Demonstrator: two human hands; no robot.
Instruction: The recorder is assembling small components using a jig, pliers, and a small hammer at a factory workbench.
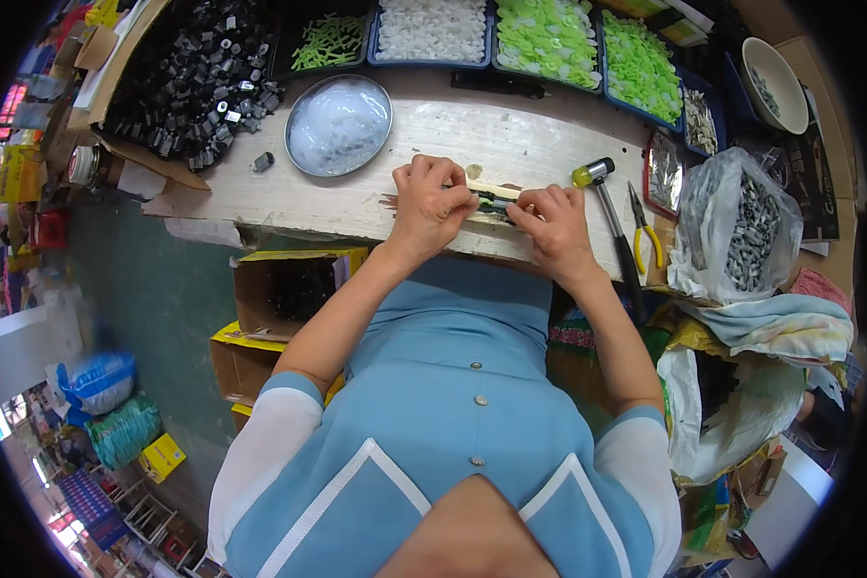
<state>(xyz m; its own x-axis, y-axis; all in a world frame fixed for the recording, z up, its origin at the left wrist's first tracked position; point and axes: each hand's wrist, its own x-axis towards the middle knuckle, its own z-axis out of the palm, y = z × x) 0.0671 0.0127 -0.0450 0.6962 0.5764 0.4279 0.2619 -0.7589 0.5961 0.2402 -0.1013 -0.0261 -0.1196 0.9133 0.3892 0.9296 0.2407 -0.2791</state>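
Note:
Both hands meet at the front edge of the whitish workbench. My left hand is closed, thumb and fingers pinching one end of a slim dark piece with green and grey parts. At its other end, my right hand pinches with curled fingers. Fingertips cover much of the piece, so its exact kind cannot be told. A pale wooden strip lies just behind it on the bench.
Right of my hands lie a hammer and yellow-handled pliers. A round metal dish of whitish grease stands left, beside a carton of black parts. Trays of green discs line the back. A plastic bag of grey parts sits right.

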